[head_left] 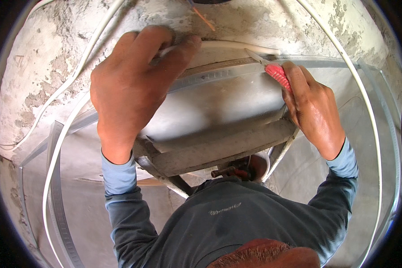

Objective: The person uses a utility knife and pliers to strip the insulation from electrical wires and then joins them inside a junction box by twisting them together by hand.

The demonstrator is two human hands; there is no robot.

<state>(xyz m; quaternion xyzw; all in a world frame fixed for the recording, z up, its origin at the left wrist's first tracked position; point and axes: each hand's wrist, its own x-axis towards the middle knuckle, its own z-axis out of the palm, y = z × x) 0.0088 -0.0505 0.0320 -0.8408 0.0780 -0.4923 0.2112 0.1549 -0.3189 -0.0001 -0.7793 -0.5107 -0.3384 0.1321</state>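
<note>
My left hand (134,85) is raised against a rough plaster wall (44,67), its fingers pinching a white cable (230,44) that runs to the right. My right hand (315,109) grips a red-handled utility knife (277,73). The knife's blade (254,56) touches the cable just above a metal profile track (219,73) fixed along the wall.
More white cables (58,152) loop down both sides of the wall. Metal profiles (58,210) frame the left and right edges. A stepladder top (219,147) stands below my arms, with a tool (230,171) and a white bucket (261,163) beneath it.
</note>
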